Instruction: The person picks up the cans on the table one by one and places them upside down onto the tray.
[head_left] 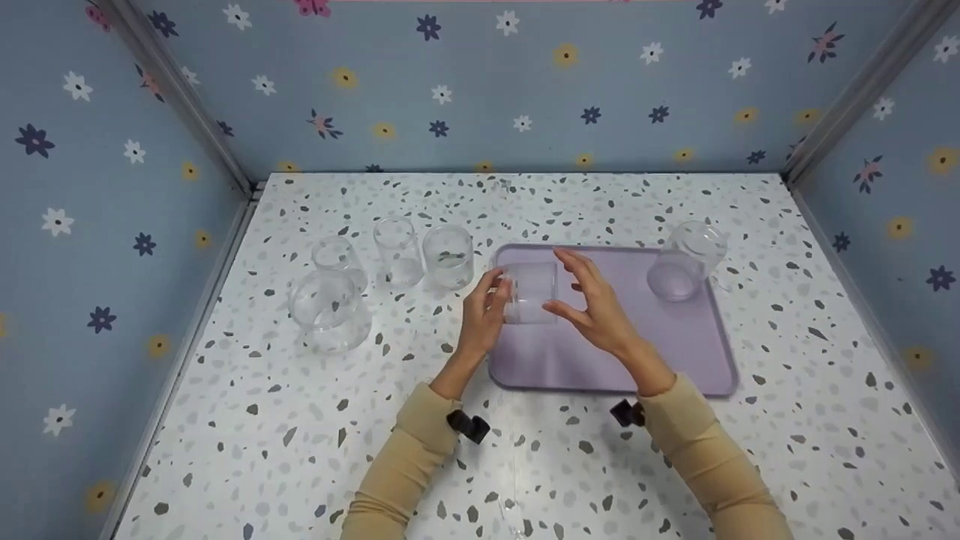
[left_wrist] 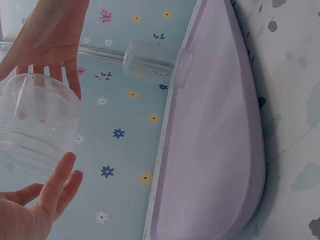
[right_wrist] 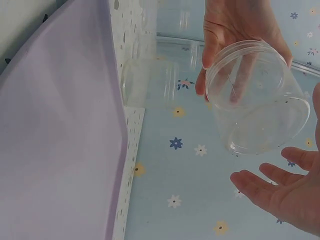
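Note:
My left hand (head_left: 484, 311) grips a clear jar (head_left: 534, 292) by its threaded mouth end. The jar lies sideways in the air over the purple tray (head_left: 600, 367), its flat base facing my right hand (head_left: 596, 311). That right hand has its thumb and fingers spread around the base end. In the right wrist view, a gap shows between the jar (right_wrist: 260, 105) and the right fingers (right_wrist: 255, 187). The left wrist view shows the jar's threaded ridges close to the left fingers (left_wrist: 57, 190). Nothing shows inside the jar.
Another clear jar (head_left: 686, 262) stands at the tray's back right corner. Left of the tray are several clear vessels: a wide round one (head_left: 326, 307), a small one (head_left: 339, 262), a tall narrow one (head_left: 399, 255) and a jar (head_left: 448, 259). Flowered panels (head_left: 480, 90) enclose the speckled table.

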